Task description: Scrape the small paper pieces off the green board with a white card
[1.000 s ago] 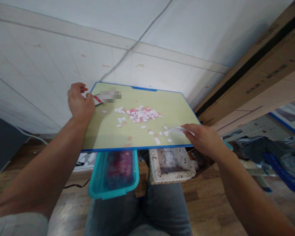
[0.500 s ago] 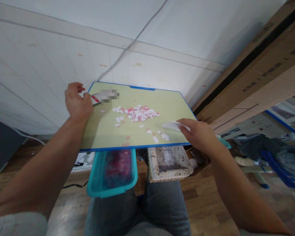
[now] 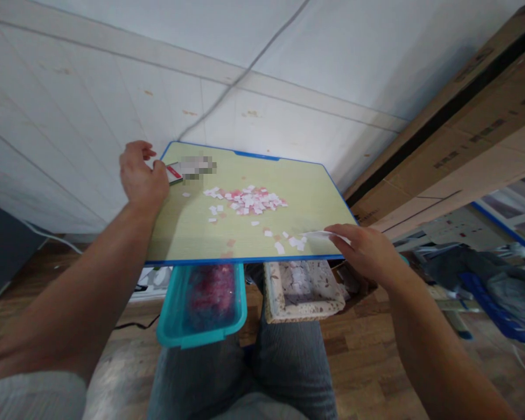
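Observation:
My right hand (image 3: 362,248) pinches a white sheet of paper (image 3: 318,234) between thumb and fingers, low over the right front of the yellow-green table (image 3: 179,227). Several small white paper scraps (image 3: 296,242) lie just under and left of that sheet. A heap of white and pink paper pieces (image 3: 251,200) covers the table's middle. At the left edge, my left hand (image 3: 142,172) has its fingers loosely bent and apart from the thumb, with nothing visible in them. Its thumb is beside a flat, phone-like object (image 3: 175,173), partly blurred out; I cannot tell whether they touch.
Below the front edge are a turquoise tub (image 3: 166,326) with dark red contents and a cloth-lined basket (image 3: 306,312) holding white pieces. A wall (image 3: 227,52) with a grey cable (image 3: 245,73) stands behind. Large cardboard boxes (image 3: 455,140) lean at the right.
My right hand has shifted slightly right and toward the table's front edge, and the paper now appears thinner, more edge-on. My left hand keeps its place by the phone-like object.

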A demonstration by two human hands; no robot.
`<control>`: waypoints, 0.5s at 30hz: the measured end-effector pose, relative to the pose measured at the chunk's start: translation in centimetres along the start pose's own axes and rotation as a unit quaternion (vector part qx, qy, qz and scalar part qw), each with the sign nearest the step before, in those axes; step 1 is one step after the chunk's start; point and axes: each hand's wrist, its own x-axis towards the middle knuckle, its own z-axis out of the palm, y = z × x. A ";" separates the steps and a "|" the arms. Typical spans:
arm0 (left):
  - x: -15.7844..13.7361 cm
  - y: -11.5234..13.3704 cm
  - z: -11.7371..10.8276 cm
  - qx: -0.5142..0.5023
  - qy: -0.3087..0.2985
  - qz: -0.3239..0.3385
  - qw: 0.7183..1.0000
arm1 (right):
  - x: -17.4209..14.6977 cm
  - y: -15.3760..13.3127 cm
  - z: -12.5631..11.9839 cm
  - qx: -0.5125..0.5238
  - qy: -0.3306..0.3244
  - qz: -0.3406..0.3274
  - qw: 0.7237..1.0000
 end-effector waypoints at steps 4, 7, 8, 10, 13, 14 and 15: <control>0.1 -0.3 0.1 -0.016 -0.004 0.005 1.000 | -2.0 -0.2 0.4 -0.002 0.018 -0.002 1.000; 0.2 -0.8 0.3 -0.010 -0.003 0.016 1.000 | -2.9 -0.8 1.0 0.006 0.034 -0.021 0.999; 0.3 -0.9 0.4 -0.006 -0.001 0.020 1.000 | -3.0 -1.1 1.2 0.007 0.045 -0.020 0.999; 0.3 -1.1 0.5 0.004 0.005 0.024 1.000 | -2.9 -1.5 1.6 0.007 0.072 -0.011 0.997; 0.3 -1.2 0.5 0.018 0.015 0.034 0.999 | -2.6 -1.8 1.7 0.017 0.076 -0.016 0.997; 0.2 -1.3 0.5 0.022 0.019 0.037 0.999 | -2.6 -1.8 1.6 0.023 0.067 -0.028 0.997; 0.2 -1.3 0.5 0.025 0.022 0.038 0.999 | -2.7 -1.7 1.4 0.029 0.055 -0.040 0.997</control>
